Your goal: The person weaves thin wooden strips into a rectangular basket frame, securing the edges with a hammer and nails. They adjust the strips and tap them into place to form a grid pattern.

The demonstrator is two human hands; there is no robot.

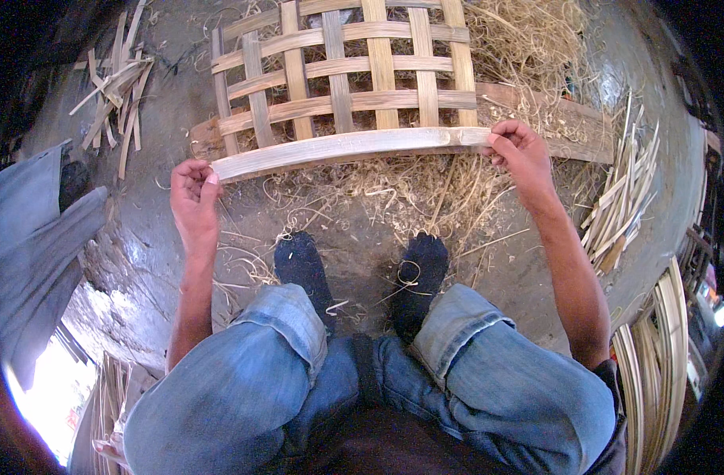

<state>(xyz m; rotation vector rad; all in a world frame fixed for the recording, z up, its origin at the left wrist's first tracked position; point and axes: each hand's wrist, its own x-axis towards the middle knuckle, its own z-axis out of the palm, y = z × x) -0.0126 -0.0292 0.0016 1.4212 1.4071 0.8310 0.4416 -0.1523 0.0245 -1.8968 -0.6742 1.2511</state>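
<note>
A pale flat bamboo strip (338, 146) stretches crosswise in front of me, bowed slightly. Its left end is pinched between the thumb and fingers of my left hand (194, 190). My right hand (520, 154) pinches the other end the same way. Just beyond the strip lies an open woven bamboo lattice (382, 67), with uprights crossing over and under several crosswise strips. The strip lies along the near ends of those uprights; whether it is woven among them I cannot tell. A wooden plank (580, 146) shows beneath the lattice.
Curly bamboo shavings (528, 43) heap at the back right and scatter near my feet (421, 269). Loose split strips (623, 190) lie at the right, more strips (124, 87) at the far left. Longer strips (655, 356) stand at lower right. Grey cloth (37, 229) hangs at left.
</note>
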